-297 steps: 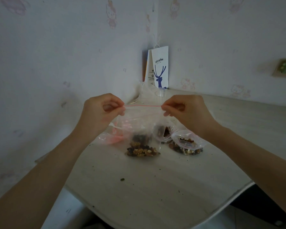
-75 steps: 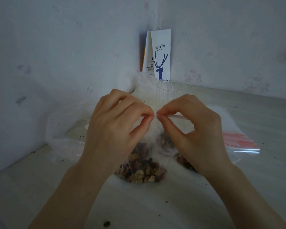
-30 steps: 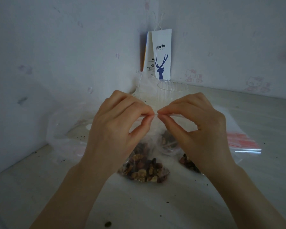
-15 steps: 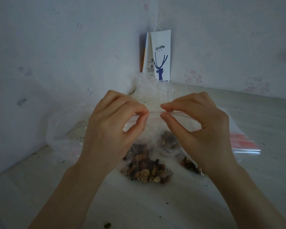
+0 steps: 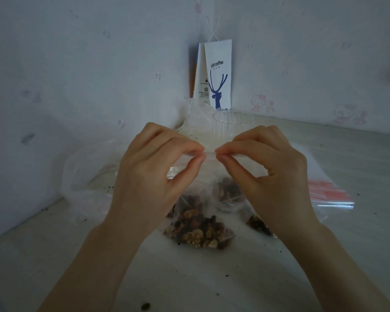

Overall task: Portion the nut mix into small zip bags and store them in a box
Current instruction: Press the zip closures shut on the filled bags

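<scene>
I hold a small clear zip bag (image 5: 203, 230) upright over the table, its bottom filled with nut mix. My left hand (image 5: 151, 176) and my right hand (image 5: 268, 176) each pinch the bag's red zip strip between thumb and fingers, fingertips almost meeting at the middle. Behind the bag lie other nut-filled bags (image 5: 229, 192), partly hidden by my hands.
A clear plastic cup (image 5: 233, 122) stands behind my hands. A white paper coffee bag (image 5: 218, 75) leans in the wall corner. A stack of unused zip bags with red strips (image 5: 327, 192) lies at the right. A large clear bag (image 5: 86, 183) lies at the left. Crumbs dot the table (image 5: 212, 278).
Half a second ago my fingertips were a little apart on the zip strip; now they have closed in toward the middle. The bag still hangs in the same place.
</scene>
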